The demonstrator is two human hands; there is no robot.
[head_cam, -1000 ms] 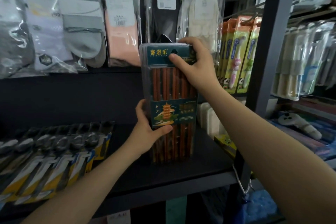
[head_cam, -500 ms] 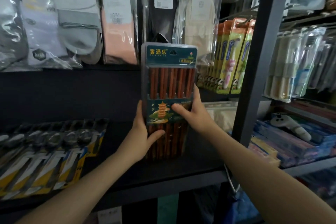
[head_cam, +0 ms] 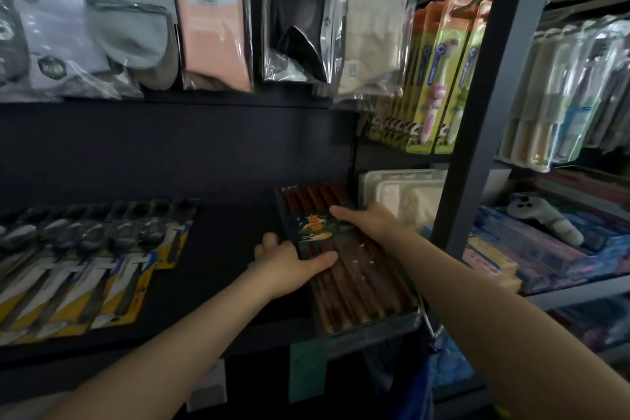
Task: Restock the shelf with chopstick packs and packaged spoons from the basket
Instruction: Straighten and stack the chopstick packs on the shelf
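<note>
Lying flat on the dark shelf [head_cam: 221,249], at its right end: 1 chopstick pack [head_cam: 344,259], clear plastic over reddish-brown chopsticks, long axis running front to back, near end reaching the shelf's front edge, far end close to the back panel. Crossed by a dark green label band with an orange pagoda picture.

Gripping the pack's left edge: left hand [head_cam: 289,264], thumb laid over the top face, fingers curled down along the side. Resting on the label band at the right side: right hand [head_cam: 370,220], fingers flat and pressed on the top face, palm turned down. Both forearms bare, entering from the bottom of the view.

Filling the shelf's left part: a row of packaged spoons [head_cam: 88,262] on yellow and white cards, overlapped like tiles, well apart from the pack, bare shelf between.

Hanging above: bagged socks [head_cam: 136,20] in grey, pink [head_cam: 214,24], black and cream. Further right: children's toothbrushes [head_cam: 439,78] in green and orange blister cards, hung in a tight row. Just right of the pack, behind the shelf's end: white plastic boxes [head_cam: 402,194]. Standing in front of those: a grey upright post [head_cam: 484,106]. Beyond the post: more packaged toothbrushes [head_cam: 562,89] and a blue-toned heap of boxed goods [head_cam: 531,249], contents not legible.
</note>
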